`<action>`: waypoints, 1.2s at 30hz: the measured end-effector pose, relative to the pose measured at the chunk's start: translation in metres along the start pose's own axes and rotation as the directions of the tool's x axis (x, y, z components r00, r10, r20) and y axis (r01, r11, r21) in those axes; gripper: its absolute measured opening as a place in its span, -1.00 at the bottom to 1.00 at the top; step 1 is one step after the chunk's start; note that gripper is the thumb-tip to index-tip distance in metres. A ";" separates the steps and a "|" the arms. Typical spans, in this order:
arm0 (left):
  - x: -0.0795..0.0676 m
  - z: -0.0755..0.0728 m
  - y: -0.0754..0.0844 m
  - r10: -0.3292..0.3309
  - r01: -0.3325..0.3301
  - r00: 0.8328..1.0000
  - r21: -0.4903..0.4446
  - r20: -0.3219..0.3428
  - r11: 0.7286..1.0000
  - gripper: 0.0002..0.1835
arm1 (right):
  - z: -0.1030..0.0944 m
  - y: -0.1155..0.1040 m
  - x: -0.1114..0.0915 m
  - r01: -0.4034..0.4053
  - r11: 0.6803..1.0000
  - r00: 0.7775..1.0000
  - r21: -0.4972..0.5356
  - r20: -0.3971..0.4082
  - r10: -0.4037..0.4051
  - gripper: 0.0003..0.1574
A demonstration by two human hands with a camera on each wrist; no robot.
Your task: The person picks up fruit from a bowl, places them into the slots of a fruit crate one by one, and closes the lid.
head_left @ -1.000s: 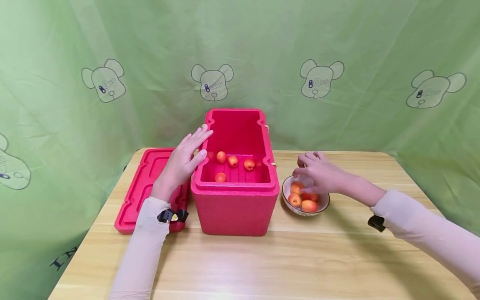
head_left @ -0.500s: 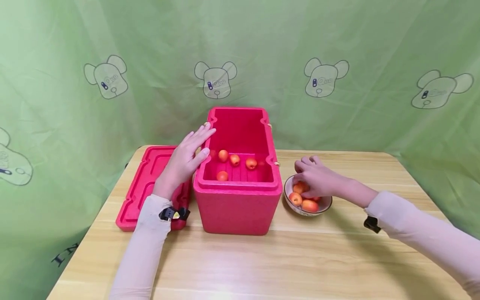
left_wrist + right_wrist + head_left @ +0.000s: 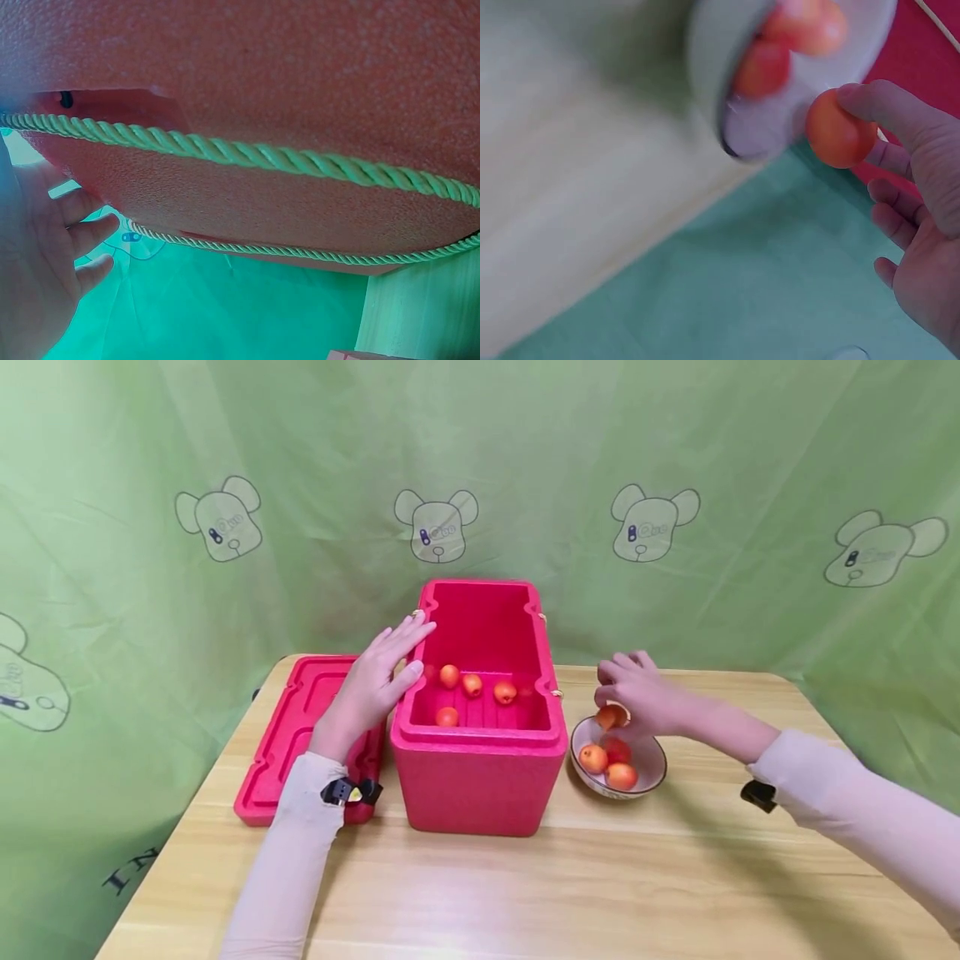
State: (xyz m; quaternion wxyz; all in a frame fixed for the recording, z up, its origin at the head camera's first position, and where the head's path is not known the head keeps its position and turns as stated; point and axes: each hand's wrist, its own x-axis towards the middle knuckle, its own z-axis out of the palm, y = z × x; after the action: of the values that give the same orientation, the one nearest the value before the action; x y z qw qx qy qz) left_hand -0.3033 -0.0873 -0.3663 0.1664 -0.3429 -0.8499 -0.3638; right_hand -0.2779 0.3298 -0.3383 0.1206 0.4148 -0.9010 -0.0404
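Note:
My right hand pinches a small orange-red fruit between thumb and fingers, over the far rim of a white bowl with a dark edge. Three similar fruits lie in the bowl. My left hand touches the left rim of a deep red foam box, its fingers extended. Inside that box, several orange-red fruits are spread over the ribbed floor. In the left wrist view, the left hand's fingers are beside the box wall, where a twisted cord runs along.
A red lid lies flat on the wooden table, left of the box and partly behind my left arm. Behind the table hangs a green curtain printed with bear heads. The bowl stands just right of the box.
My right hand reached into the bowl, took hold of a fruit and lifted it toward the far rim. The left hand stays at the box rim. The head view has shifted slightly.

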 end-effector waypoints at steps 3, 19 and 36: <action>0.000 0.000 0.001 -0.001 0.001 1.000 -0.003 -0.003 1.000 -0.33 | -0.021 0.003 0.010 0.008 0.999 1.000 -0.041 -0.009 -0.008 -0.65; 0.001 0.001 0.000 -0.001 0.001 1.000 -0.004 -0.003 1.000 -0.31 | -0.121 -0.020 0.099 0.110 0.981 0.992 -0.162 -0.045 -0.119 -0.72; 0.005 0.007 0.003 -0.004 0.004 1.000 -0.003 0.000 1.000 -0.33 | -0.129 -0.063 0.171 0.233 0.966 0.971 -0.114 -0.017 -0.237 -0.68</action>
State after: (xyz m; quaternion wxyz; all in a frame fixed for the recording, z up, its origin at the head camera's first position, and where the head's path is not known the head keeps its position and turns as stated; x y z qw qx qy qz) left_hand -0.3050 -0.0785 -0.3663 0.1653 -0.3412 -0.8502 -0.3653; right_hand -0.3065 0.1631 -0.1931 0.1516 0.5119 -0.8399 -0.0983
